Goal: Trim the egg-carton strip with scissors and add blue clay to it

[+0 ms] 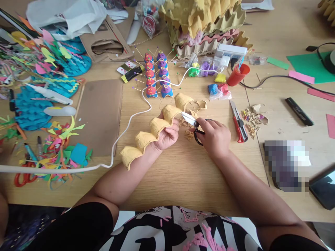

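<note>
A strip of yellow egg-carton cups (146, 138) runs diagonally above the table, with my left hand (169, 135) closed on it from beneath. Black-handled scissors (188, 118) are gripped in my right hand (215, 136); their blades point left and meet the edge of the strip's far end. Just beyond that end is a single cut cup (183, 101), beside small carton scraps (201, 104). Further back stand two painted carton caterpillars, a red-topped one (150, 75) and a purple-topped one (163, 74), with pins sticking out.
A white cable (131, 120) snakes across the table. To the right lie a red utility knife (238, 123), a red cup (237, 75) and a black marker (299, 111). Stacked egg trays (201, 21) stand behind; a cardboard sheet (99, 116) and paper scraps (61, 150) lie left.
</note>
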Demonstrator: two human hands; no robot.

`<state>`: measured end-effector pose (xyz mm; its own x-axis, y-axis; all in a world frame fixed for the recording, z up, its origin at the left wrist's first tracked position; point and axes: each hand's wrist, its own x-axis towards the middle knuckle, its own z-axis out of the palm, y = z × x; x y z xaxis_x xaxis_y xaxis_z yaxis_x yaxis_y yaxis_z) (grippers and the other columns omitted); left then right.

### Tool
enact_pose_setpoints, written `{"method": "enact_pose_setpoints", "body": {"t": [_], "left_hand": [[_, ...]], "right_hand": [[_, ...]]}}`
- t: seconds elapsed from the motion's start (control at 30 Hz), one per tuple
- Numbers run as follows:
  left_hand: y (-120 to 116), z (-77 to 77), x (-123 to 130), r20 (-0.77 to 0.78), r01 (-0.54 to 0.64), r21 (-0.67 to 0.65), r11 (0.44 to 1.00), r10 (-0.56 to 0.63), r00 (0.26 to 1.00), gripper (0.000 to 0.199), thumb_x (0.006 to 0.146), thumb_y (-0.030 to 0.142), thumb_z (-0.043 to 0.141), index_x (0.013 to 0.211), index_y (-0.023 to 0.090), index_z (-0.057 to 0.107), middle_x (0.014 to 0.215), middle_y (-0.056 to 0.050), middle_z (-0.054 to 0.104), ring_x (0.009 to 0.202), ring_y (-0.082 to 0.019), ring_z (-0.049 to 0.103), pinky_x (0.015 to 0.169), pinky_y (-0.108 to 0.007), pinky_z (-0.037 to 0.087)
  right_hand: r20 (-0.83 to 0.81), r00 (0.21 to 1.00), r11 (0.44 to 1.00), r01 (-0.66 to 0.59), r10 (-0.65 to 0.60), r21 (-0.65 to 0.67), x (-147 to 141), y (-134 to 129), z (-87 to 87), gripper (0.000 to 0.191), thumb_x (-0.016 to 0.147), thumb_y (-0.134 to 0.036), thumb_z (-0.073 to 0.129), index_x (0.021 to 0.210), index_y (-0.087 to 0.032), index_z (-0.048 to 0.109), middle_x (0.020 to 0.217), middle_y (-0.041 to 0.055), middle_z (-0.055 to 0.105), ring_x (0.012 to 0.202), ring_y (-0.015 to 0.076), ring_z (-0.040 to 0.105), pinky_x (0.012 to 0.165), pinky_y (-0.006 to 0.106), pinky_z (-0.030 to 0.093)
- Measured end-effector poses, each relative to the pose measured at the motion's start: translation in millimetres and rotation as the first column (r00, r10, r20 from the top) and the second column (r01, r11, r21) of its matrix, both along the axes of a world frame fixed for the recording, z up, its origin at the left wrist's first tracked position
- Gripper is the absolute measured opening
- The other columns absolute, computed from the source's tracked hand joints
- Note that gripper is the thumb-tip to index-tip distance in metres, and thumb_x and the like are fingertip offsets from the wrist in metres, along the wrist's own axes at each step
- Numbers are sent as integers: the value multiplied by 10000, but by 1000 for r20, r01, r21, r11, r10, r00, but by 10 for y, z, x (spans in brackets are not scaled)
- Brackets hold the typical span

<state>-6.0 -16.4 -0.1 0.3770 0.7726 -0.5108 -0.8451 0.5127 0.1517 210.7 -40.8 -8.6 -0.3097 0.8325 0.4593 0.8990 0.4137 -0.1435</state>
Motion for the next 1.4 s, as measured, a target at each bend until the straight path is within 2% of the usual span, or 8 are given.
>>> {"method": "enact_pose_setpoints", "body": {"t": [0.27,0.53,0.67,0.77,0.97,1.2,1.3,1.4], "left_hand": [[17,-27,-9,-41,26,55,998,-23,999,263,963,295,806,784,203,637,627,47,581,475,-14,426,422,-55,390],[16,-23,9,-136,44,109,993,-29,990,114,1001,338,765,1081,258,749,638,48,565,493,-39,404,428,-92,370],[39,-55,0,-155,68,130,989,-47,987,84,1019,349,728,1028,267,747,681,36,587,519,-47,422,451,-114,376],[55,-63,-7,-168,111,115,987,-91,982,239,1050,441,674,942,239,741,721,20,628,529,-54,454,470,-149,406],[-2,-62,32,-377,177,203,963,-90,922,308,908,576,777,917,269,763,737,-27,707,709,-205,678,644,-319,552],[-5,-156,62,-422,218,277,936,-85,903,280,867,559,809,980,304,781,846,-43,791,999,-339,797,810,-426,636],[0,-202,75,-430,256,369,893,-80,899,365,819,580,869,1034,293,801,973,-39,827,992,-307,794,794,-393,629],[-7,-224,100,-442,257,436,862,-43,896,415,776,595,925,1026,288,800,988,-38,831,915,-263,780,752,-360,597]], "right_hand": [[-58,998,998,5,-9,-70,-8,8,-11,283,1063,-442,669,1195,-232,805,876,66,812,815,229,689,705,337,359],[-173,984,988,5,-32,-154,-24,9,-30,356,1057,-520,640,1139,-218,810,755,56,769,681,216,653,655,331,352],[-303,948,968,21,-98,-249,-23,20,-38,425,1038,-594,619,1117,-218,801,735,56,744,635,205,616,637,320,359],[-415,895,934,7,-165,-358,-24,40,-45,476,1001,-671,621,1072,-228,778,755,53,737,633,199,602,636,311,389],[-546,814,893,-80,-198,-443,-51,29,-11,510,926,-724,680,1057,-234,732,728,24,676,639,196,593,628,313,406],[-596,786,892,-140,-164,-430,-48,23,-24,489,902,-703,734,1055,-241,698,717,1,638,635,182,551,625,320,383],[-699,695,884,-205,-171,-420,-61,14,-11,483,879,-694,782,1035,-250,673,710,-25,597,634,162,518,620,312,391],[-844,486,843,-337,-225,-418,-105,-9,12,465,908,-689,776,1060,-269,648,734,-38,592,645,153,521,623,308,437]]}}
